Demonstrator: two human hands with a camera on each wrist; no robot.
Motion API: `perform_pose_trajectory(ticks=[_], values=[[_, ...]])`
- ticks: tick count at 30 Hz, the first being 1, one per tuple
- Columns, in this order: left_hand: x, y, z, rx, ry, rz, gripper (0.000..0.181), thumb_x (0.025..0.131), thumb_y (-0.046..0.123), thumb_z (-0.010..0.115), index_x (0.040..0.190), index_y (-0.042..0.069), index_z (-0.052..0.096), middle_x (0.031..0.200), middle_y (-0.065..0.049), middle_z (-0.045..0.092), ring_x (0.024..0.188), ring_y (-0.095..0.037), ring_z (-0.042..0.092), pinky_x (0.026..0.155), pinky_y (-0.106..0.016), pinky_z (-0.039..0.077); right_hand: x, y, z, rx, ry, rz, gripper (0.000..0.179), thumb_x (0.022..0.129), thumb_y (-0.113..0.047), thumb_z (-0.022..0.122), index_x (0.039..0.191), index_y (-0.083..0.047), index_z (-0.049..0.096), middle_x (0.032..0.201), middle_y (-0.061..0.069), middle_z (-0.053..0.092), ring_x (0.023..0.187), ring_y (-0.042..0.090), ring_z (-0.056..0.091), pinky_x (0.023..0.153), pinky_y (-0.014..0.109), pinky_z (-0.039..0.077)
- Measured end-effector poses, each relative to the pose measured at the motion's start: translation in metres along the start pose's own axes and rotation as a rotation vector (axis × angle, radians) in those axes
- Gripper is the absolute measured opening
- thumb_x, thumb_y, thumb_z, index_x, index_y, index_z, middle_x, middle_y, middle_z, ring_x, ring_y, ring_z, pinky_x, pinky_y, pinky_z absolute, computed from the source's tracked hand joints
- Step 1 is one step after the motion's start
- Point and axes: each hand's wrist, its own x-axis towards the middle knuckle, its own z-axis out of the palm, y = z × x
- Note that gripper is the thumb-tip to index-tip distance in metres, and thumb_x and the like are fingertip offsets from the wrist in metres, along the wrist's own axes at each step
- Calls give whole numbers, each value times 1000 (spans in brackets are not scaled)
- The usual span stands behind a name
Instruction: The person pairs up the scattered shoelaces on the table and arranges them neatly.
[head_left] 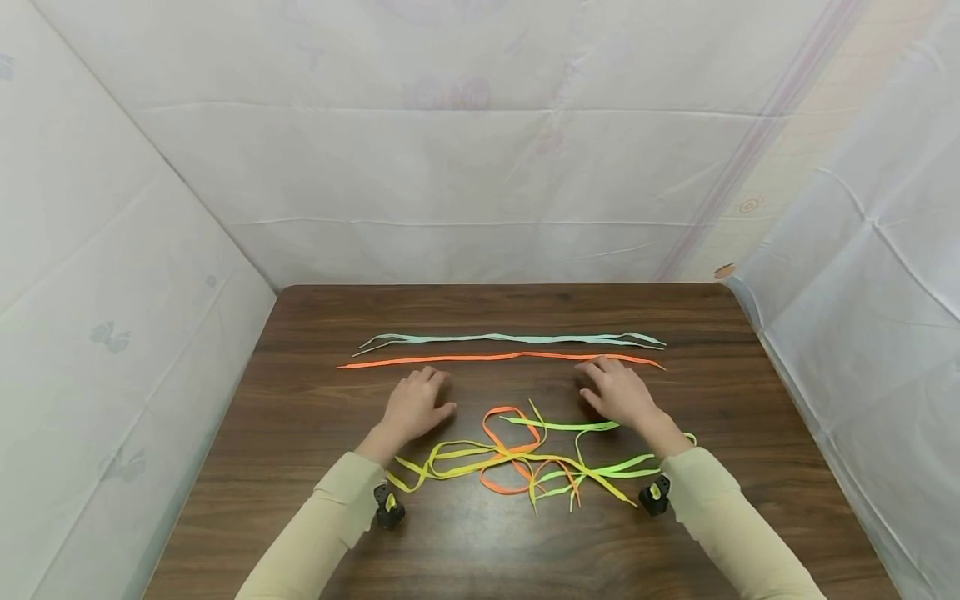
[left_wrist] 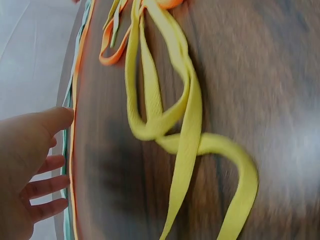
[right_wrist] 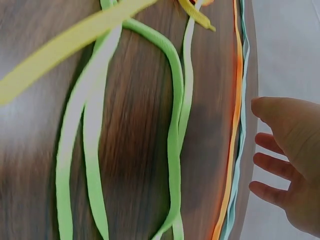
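Note:
An orange shoelace (head_left: pixel 480 357) lies stretched nearly straight across the table, just in front of light blue shoelaces (head_left: pixel 517 338). My left hand (head_left: pixel 414 406) is near the left part of the orange lace, fingers relaxed and holding nothing. Over toward its right part, my right hand (head_left: pixel 619 392) has loosely bent, spread fingers with nothing in them. Between and below the hands lies a loose tangle: a yellow shoelace (left_wrist: pixel 190 110), a green shoelace (right_wrist: pixel 175 110) and another orange shoelace (head_left: pixel 491 429), crossing one another. My right forearm hides part of the green one.
The brown wooden table (head_left: pixel 300 517) has rounded back corners. White patterned cloth (head_left: pixel 450 192) hangs behind it and along both sides. A black wrist camera (head_left: pixel 389 508) sits on the left sleeve, and another black camera (head_left: pixel 655 496) on the right.

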Motion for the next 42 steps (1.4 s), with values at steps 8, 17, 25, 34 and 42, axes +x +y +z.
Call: perform_pose_trajectory(ticks=[8,17,25,34,42], values=[[0,20,16,-18,-22,82,43,80,38,68,111,10,61,102,-5,58,89,-22,55,78,-40,47,5,-27,12,33,-28,-47,39,83,-23,68,119,-11,59,114,10,58,100,29,57,76,48,48],[2,43,29,-17,-50,94,33,80,40,68,99,13,64,92,-1,55,80,-17,51,70,-34,46,11,-54,28,74,-33,-76,35,84,-24,67,117,-14,61,111,6,59,99,25,56,77,43,48],[1,55,37,-10,-18,71,16,80,28,70,75,17,59,74,3,47,64,-12,43,57,-27,37,17,-68,38,78,-15,-125,29,84,-22,67,112,-14,63,105,3,59,96,23,57,74,38,48],[0,62,35,-97,36,60,21,84,19,65,69,17,50,61,6,44,51,-9,40,45,-22,32,22,-81,47,75,8,-159,23,84,-23,67,106,-15,65,98,1,59,89,21,57,70,35,48],[-2,64,31,-168,25,35,12,84,17,63,76,17,54,57,9,44,45,-6,39,41,-22,31,23,-86,53,91,45,-185,14,82,-22,69,94,-16,66,89,-2,59,78,16,55,65,32,46]])
